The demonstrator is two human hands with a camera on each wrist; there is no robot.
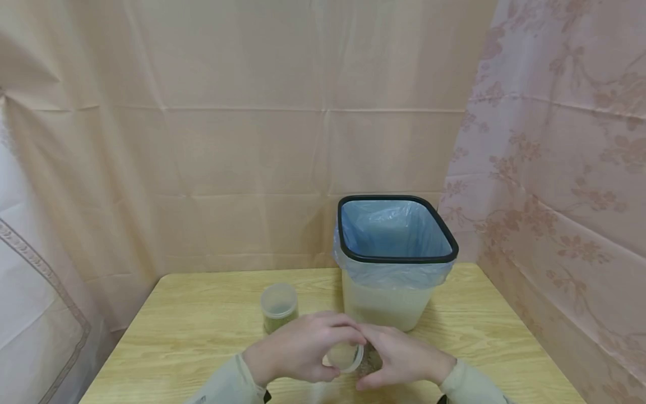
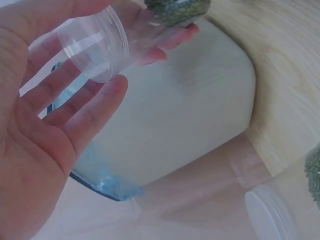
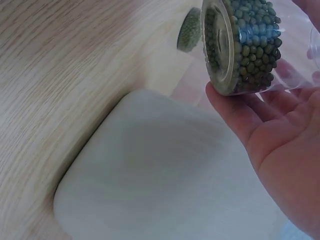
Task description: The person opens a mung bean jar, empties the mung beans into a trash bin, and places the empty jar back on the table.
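Observation:
My right hand (image 1: 404,356) holds a clear plastic jar of green beans (image 3: 255,47), tipped onto its side. Thumb and fingers curve around its wall, and the beans sit packed at its base. Facing it, my left hand (image 1: 310,345) holds a clear, cup-like plastic piece (image 2: 95,45) with a ridged rim, between thumb and fingers. Whether this piece is joined to the jar, I cannot tell. The fingertips of both hands meet above in the head view. A second jar with a translucent lid (image 1: 279,300) and green beans stands left of the hands.
Just behind the hands is a pale bin (image 1: 388,306) with a black rim and a blue bag liner. Both stand on a wooden table (image 1: 202,325). Beige curtain (image 1: 227,140) hangs behind, and floral cloth (image 1: 570,168) on the right.

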